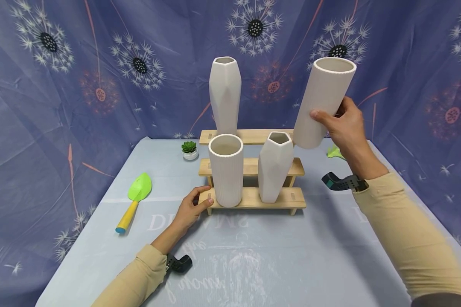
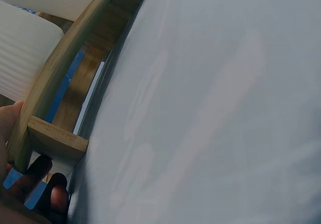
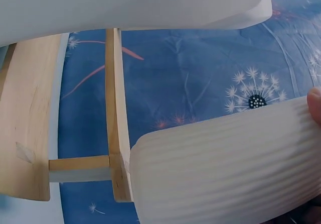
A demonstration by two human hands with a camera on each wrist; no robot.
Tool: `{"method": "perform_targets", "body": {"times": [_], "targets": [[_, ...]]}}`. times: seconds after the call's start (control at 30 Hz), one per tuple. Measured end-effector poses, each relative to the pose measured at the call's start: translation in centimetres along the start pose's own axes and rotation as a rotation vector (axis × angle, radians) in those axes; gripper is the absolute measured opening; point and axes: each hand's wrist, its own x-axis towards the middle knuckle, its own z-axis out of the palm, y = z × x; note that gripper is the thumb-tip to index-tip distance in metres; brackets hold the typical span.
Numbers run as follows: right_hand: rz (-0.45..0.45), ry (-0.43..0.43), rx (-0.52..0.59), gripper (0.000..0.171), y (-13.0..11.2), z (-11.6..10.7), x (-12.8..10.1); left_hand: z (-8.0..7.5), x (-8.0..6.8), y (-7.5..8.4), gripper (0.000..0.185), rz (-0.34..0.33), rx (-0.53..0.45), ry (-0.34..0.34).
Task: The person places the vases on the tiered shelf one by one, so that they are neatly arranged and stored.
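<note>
Head view: your right hand [image 1: 347, 128] grips the ribbed vase [image 1: 324, 102] aloft, tilted, mouth up, right of the wooden rack [image 1: 253, 198]; your left hand [image 1: 190, 209] rests loose-fingered against its bottom step. Left wrist: fingers [image 2: 35, 171] under the rack's end. Right wrist: vase held beside the rack's steps.

A blue-violet fabric backdrop [image 1: 61, 106] printed with white dandelion heads and thin orange stems hangs in loose folds behind and to both sides, closing off the view of any wall. In front of it stands a table covered by a pale grey-blue cloth [image 1: 253, 256] with faint white lettering near its front edge. The backdrop meets the table along its far edge and both side edges. The light is soft and even, throwing only weak shadows on the cloth.
</note>
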Motion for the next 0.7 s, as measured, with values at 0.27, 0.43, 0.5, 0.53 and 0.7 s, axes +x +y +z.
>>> {"method": "perform_targets", "body": {"times": [0.27,0.43,0.5,0.53,0.7], "targets": [[-0.009,-0.043,0.026,0.076,-0.1,1.1,0.9,0.0,0.0,0.0,0.048,-0.006,-0.01,-0.005],[-0.022,-0.068,0.04,0.076,0.0,1.7,1.6,0.1,-0.1,0.1,0.047,0.001,-0.023,-0.008],[-0.029,-0.078,0.047,0.075,0.0,1.9,1.9,0.1,0.0,0.1,0.047,0.0,-0.026,-0.004],[-0.035,-0.082,0.05,0.074,0.0,2.1,2.0,0.1,0.1,-0.3,0.046,0.005,-0.021,-0.001],[-0.047,-0.101,0.036,0.075,0.0,2.7,2.6,0.0,0.1,-0.4,0.047,0.012,-0.017,0.0]]}}
